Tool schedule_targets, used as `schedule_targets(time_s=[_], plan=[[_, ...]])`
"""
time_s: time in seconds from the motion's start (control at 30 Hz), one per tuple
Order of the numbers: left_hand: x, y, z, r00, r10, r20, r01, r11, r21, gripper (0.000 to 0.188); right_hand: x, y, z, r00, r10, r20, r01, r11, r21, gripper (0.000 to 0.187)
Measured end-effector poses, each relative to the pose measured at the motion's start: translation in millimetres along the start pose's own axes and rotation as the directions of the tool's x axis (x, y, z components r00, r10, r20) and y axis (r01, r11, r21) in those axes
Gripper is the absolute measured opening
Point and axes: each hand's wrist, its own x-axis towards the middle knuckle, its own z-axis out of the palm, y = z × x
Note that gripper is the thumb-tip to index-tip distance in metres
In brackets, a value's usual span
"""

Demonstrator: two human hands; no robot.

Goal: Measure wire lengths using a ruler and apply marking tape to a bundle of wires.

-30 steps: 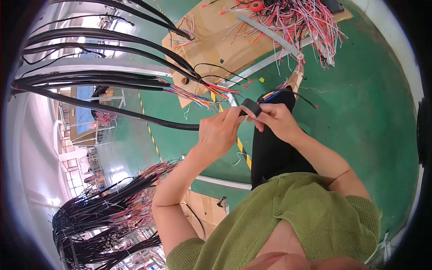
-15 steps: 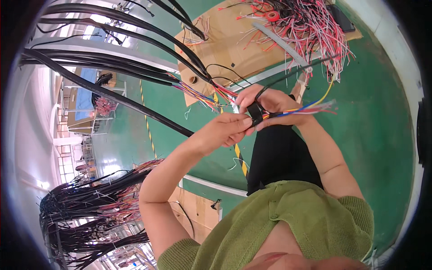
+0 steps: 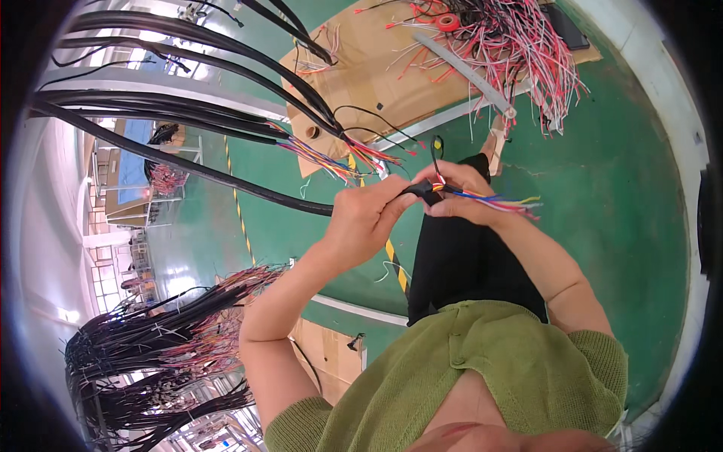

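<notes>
My left hand [image 3: 363, 220] pinches a thick black cable [image 3: 226, 181] close to its cut end; the cable runs off to the upper left. My right hand [image 3: 461, 197] grips the same cable end [image 3: 423, 188], where the black jacket stops. A fan of thin coloured wires [image 3: 503, 202] sticks out to the right past my right fingers. A thin black loop [image 3: 435, 151] stands up just above the two hands. Both hands meet in front of my chest, over the green floor [image 3: 602, 188].
Several more thick black cables [image 3: 188, 83] with coloured wire ends hang across the upper left. A cardboard sheet [image 3: 361, 68] holds loose red and white wires [image 3: 520, 53], a grey tube and a red tape roll. Bundles of black cables [image 3: 151, 354] lie at the lower left.
The view has shifted a little. The coloured wires, hidden between my hands a second ago, now fan out to the right of my right hand. Both hands stay together on the cable end.
</notes>
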Motion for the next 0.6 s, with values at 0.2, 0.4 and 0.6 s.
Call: schedule_targets(time_s=[0.2, 0.4, 0.6], plan=[[3, -10, 14, 0.981, 0.145, -0.127, -0.092, 0.932, 0.351, 0.008, -30, 14, 44, 0.99, 0.006, -0.144, 0.068, 0.862, 0.502, 0.051], [6, -29, 24, 0.947, 0.31, -0.087, -0.181, 0.737, 0.651, 0.018, -26, -14, 51, 0.981, 0.03, -0.193, 0.038, 0.941, 0.336, 0.048], [1, -19, 21, 0.966, 0.242, -0.094, -0.15, 0.816, 0.558, 0.023, -52, -27, 17, 0.982, -0.157, -0.101, 0.13, 0.964, -0.232, 0.037]])
